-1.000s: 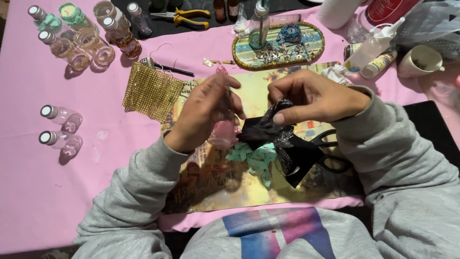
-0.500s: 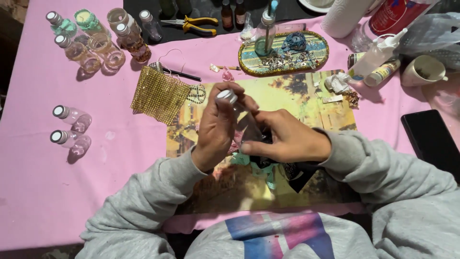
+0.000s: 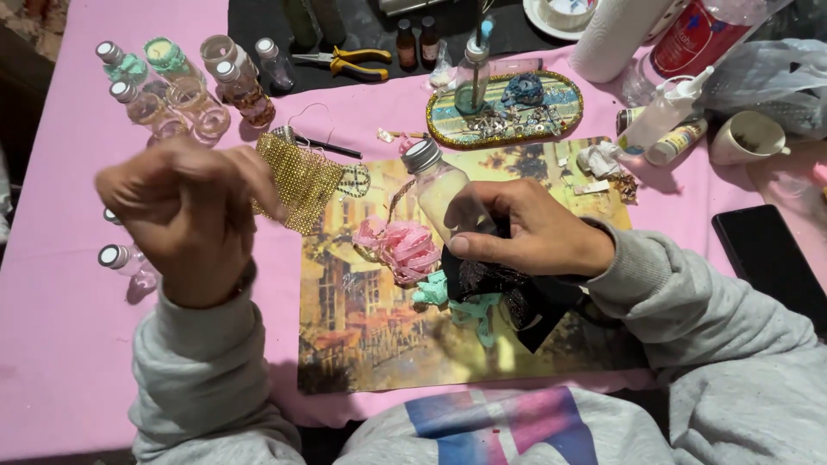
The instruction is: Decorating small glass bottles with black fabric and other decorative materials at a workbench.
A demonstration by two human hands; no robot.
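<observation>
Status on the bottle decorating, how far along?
Done: none that shows; the bottle looks bare. In hand: right hand presses it against the black bow; left hand is raised, apparently empty. Left: the bow is not visibly fixed; pink ribbon lies loose.

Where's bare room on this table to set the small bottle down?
Bare pink cloth lies left of the picture mat, below the two lying vials. Crowded: jar cluster top left, oval tray and bottles top right, phone at right.
</observation>
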